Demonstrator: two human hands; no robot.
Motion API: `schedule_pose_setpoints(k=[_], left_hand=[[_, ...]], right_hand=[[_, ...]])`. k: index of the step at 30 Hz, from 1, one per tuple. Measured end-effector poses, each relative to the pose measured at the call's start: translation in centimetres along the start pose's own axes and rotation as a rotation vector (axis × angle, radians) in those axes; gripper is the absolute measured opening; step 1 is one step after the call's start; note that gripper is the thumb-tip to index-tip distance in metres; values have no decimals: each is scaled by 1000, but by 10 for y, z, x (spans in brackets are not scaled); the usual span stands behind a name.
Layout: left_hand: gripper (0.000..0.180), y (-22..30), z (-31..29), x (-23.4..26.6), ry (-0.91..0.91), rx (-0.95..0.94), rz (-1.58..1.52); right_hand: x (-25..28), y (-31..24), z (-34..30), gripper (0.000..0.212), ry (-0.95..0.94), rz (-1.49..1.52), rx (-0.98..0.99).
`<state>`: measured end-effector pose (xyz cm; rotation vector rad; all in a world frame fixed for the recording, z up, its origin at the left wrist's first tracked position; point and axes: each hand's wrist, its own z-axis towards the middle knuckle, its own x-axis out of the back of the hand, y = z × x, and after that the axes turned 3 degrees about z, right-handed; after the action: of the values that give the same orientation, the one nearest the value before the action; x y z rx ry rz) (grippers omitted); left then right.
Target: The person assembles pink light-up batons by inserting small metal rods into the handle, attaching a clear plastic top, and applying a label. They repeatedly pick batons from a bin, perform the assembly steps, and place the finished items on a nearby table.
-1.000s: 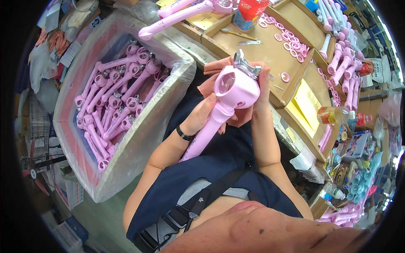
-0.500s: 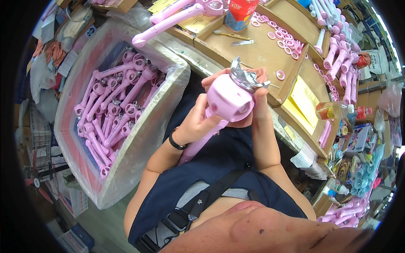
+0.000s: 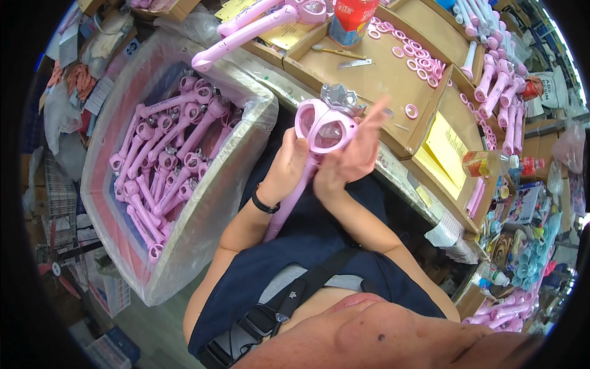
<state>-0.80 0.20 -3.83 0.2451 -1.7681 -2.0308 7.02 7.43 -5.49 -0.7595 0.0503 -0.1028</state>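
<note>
My left hand [image 3: 285, 167] is wrapped around the neck of a pink toy wand [image 3: 316, 117], just below its round head. The head has clear oval windows and a silver crown piece [image 3: 342, 98] on its far side. Down toward my lap runs the handle, partly behind my left wrist. Beside the head on the right is my right hand [image 3: 355, 154], fingers stretched out and a little blurred. Its palm faces the wand; whether it touches the wand I cannot tell.
On my left stands a plastic-lined bin [image 3: 184, 258] with many similar wands. Ahead, a cardboard tray [image 3: 350, 77] holds pink rings [image 3: 424, 61], a brush and a metal blade. A red-labelled bottle [image 3: 351, 21] stands there, near more wands [image 3: 246, 37]. Yellow paper [image 3: 439, 147] lies at right.
The wand's head has turned, bringing its windows toward me, and sits slightly further left. My right hand has come off the crown and moved to the head's right side, fingers extended.
</note>
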Motion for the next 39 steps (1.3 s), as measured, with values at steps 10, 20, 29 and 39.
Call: schedule_pose_setpoints(k=[10,20,29,39], left_hand=[[32,5,-9,1,23,0,111],[56,1,-7,8,146,-122,234],[72,16,-12,9,214,-54,349],[68,11,0,-1,18,-48,-249]], right_hand=[[33,23,14,38,-613,-81,-23],[28,-4,-12,50,-700,-226,133],[18,-9,-9,52,-702,479,-748],[8,-7,4,33,-45,514,-585]])
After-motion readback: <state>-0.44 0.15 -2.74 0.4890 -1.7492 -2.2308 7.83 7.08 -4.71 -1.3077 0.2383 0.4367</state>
